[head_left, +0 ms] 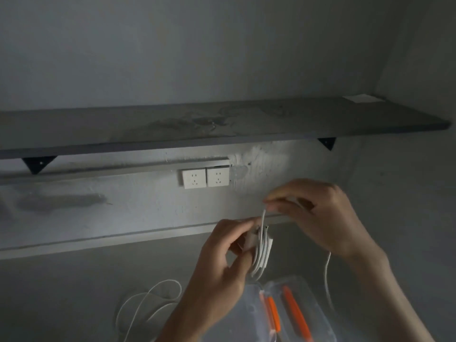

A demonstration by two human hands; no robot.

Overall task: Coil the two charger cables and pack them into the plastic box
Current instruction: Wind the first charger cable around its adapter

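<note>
Overhead, grey shelf (222, 124); 2 wall sockets (206, 178) below; dim grey desk (74, 292).

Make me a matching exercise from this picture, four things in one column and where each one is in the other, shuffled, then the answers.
Things:
1. coiled cable
2. loose cable
3. plastic box
4. sockets

Places:
A. on the wall under the shelf
B. held in the left hand
C. on the surface, left of the forearm
D. below the hands, clear with orange parts

Pairs: 1-B, 2-C, 3-D, 4-A
</note>
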